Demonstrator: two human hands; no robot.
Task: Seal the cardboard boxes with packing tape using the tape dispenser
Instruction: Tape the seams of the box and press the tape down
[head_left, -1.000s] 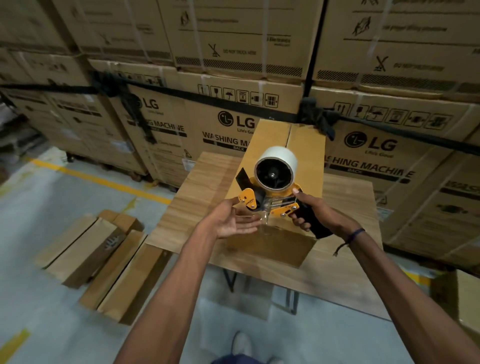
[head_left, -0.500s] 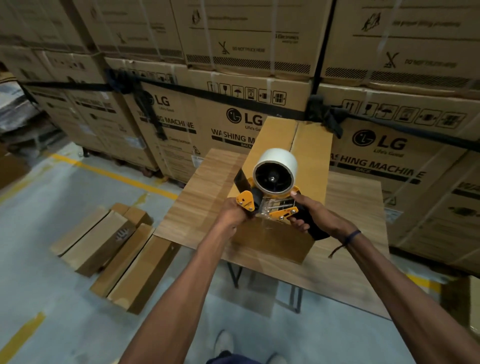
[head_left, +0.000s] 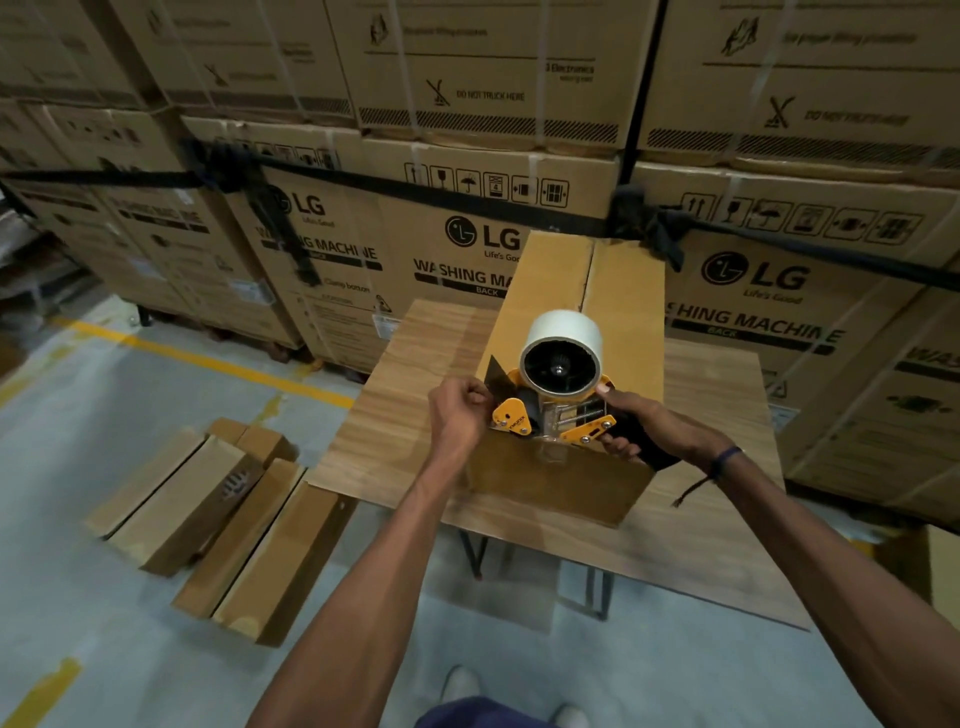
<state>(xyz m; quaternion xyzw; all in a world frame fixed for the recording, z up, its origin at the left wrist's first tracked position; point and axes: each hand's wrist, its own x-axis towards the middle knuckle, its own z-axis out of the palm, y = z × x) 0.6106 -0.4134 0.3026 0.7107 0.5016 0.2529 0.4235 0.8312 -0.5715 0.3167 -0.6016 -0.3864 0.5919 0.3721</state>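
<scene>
The cardboard box (head_left: 582, 312) lies lengthwise on the wooden worktop (head_left: 415, 364), its two top flaps closed and meeting in a centre seam that runs away from the person. The tape dispenser (head_left: 556, 400) is held at the near end of the box, just over the near top edge, with the white tape roll (head_left: 563, 351) uppermost. The right hand (head_left: 644, 421) is wrapped round the black handle, thumb up against the frame near the roll. The left hand (head_left: 460, 410) is curled at the dispenser's front, beside the black blade guard; its fingers appear to be pinching the free tape end, though the tape itself is too clear and small to be made out.

The step in hand is judged to be the starting of the first strip. It is done well if the tape end is drawn out and pressed down onto the near face of the box, below the edge, so that an anchoring tab is formed before the run begins. The dispenser should be centred on the seam and kept in line with it. Steady downward pressure is needed as it is pulled along, so both flaps are caught evenly. The left fingers should be kept away from the blade.
</scene>
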